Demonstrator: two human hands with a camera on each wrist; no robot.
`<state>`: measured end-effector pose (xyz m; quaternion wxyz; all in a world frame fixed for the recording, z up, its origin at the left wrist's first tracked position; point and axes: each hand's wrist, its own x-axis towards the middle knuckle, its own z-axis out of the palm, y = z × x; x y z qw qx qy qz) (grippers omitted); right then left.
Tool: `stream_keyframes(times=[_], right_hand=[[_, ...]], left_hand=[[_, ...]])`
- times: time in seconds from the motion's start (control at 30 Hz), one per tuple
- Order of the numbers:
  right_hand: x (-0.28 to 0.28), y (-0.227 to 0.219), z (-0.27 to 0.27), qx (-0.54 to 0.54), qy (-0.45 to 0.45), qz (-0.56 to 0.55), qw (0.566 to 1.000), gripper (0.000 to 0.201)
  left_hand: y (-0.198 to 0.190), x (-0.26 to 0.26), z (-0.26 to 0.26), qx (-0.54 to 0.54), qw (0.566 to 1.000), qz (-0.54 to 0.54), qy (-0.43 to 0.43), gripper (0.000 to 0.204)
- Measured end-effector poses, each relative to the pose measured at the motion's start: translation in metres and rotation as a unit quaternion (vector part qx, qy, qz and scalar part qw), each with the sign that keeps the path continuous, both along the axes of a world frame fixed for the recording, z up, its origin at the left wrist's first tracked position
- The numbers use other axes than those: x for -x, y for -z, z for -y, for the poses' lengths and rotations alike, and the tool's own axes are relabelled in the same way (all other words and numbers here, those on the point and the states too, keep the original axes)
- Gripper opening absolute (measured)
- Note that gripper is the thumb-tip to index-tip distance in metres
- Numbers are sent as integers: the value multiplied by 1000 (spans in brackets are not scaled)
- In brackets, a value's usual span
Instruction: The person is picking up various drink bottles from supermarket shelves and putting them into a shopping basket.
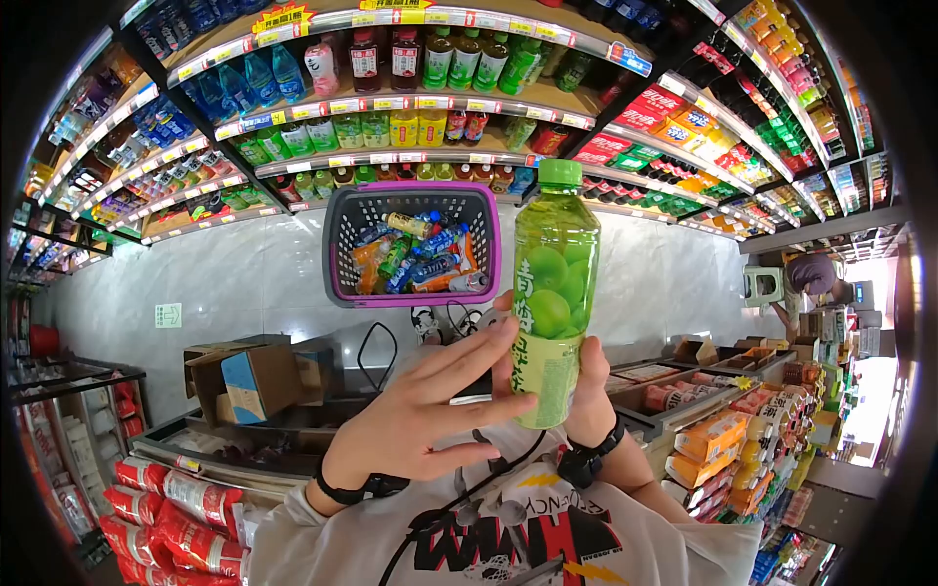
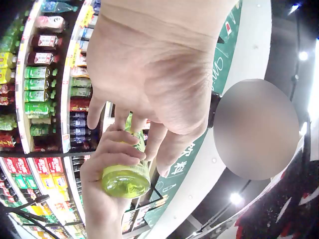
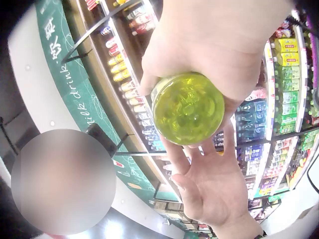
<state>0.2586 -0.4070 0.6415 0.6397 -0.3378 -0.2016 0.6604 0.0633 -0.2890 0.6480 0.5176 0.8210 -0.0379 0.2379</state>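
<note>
A tall bottle of green plum drink (image 1: 553,283) with a green cap stands nearly upright in front of my chest in the head view. My right hand (image 1: 590,389) grips its lower part from behind, the thumb along the right side. My left hand (image 1: 422,410) has its fingers spread and extended, fingertips right at the label's left edge. From below, in the left wrist view, the right fingers curl round the bottle (image 2: 125,181) near its base. The right wrist view shows the clear green bottom of the bottle (image 3: 189,109) under the right palm.
A purple-rimmed shopping basket (image 1: 337,293) with several drinks inside stands on the tiled floor. Drink shelves (image 1: 410,107) curve round ahead. Cardboard boxes (image 1: 252,383) lie at the left, red packets (image 1: 171,518) at the lower left. A person (image 1: 813,278) is at the far right.
</note>
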Motion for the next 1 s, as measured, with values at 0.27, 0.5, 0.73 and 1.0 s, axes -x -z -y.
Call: stream_keyframes(times=[0.27,0.5,0.73,1.0], right_hand=[[-1,7,-1,-19,-27,-24,999,102],[-4,15,2,-65,-19,30,997,95],[-3,-7,-9,-24,-91,126,988,93],[-2,-16,-20,-82,-127,230,961,104]], left_hand=[[4,5,0,17,1000,-7,-7,55],[0,6,0,24,999,-25,-20,58],[10,17,-4,320,943,28,-80,92],[9,-6,9,421,899,69,-98,105]])
